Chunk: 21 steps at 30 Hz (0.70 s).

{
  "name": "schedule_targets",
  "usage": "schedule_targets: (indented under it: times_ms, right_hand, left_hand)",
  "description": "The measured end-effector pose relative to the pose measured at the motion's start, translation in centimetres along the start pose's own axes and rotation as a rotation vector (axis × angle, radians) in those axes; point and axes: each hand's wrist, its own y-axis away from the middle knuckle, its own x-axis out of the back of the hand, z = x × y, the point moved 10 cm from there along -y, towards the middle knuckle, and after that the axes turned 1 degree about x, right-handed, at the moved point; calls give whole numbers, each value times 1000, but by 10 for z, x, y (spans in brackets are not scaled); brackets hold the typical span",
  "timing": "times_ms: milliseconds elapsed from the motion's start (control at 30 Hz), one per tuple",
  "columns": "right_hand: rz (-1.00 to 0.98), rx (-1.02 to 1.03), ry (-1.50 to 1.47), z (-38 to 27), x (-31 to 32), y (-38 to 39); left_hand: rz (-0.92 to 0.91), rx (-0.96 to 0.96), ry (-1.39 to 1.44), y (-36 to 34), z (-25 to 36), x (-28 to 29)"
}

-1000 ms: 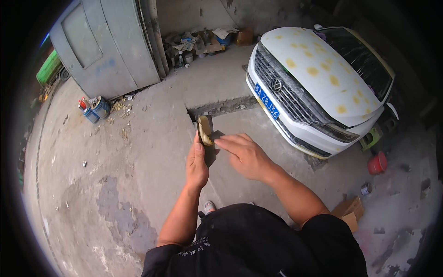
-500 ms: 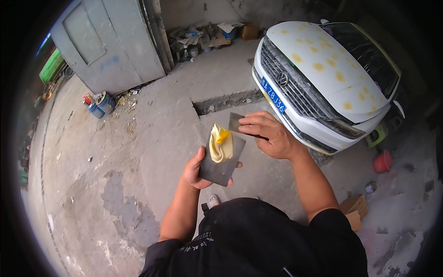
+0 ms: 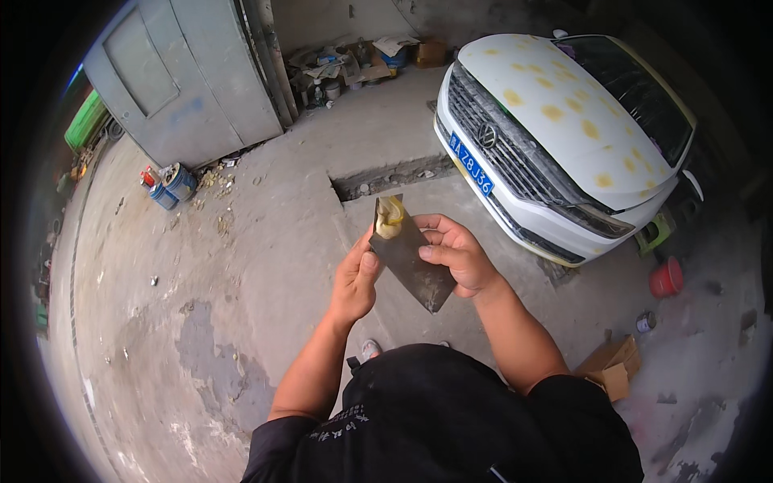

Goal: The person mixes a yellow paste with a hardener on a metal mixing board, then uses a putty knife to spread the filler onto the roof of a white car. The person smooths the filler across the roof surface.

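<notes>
A flat dark metal putty scraper (image 3: 412,270) is tilted steeply between my hands, with cream and yellow putty (image 3: 390,219) at its far end. My right hand (image 3: 457,256) is closed on its right side, thumb pressed on the face and fingers curled at the far side. Along the left edge, my left hand (image 3: 354,280) is closed on the metal putty plate, thumb toward me. Scraper and plate overlap here, so I cannot tell where one ends and the other begins. The left fingertips are hidden behind the metal.
Ahead right stands a white car (image 3: 555,105) with yellow patches on its hood. A recessed pit (image 3: 394,179) cuts the concrete floor. Blue cans (image 3: 179,182) stand near a grey metal door (image 3: 173,80). At right are a red bucket (image 3: 666,278) and a cardboard box (image 3: 613,366).
My right hand has come down and closer to the left, bringing the scraper against the plate. The metal has tilted more steeply, and less putty shows, gathered at the far end.
</notes>
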Motion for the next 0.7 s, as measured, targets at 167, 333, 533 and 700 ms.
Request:
schedule_targets:
  times_ms: [167, 333, 533, 700]
  right_hand:
    - [-33, 233, 98, -70, -12, -3]
    - [-354, 521, 733, -92, -73, 19]
    - [-342, 365, 1169, -62, -51, -1]
    - [21, 312, 1577, -78, -36, -17]
  left_hand:
    - [-237, 305, 80, 15, -19, -2]
    - [-301, 543, 1112, 33, -19, -14]
    - [-344, 550, 1190, 42, -24, -23]
    - [-60, 480, 967, 32, -33, -12]
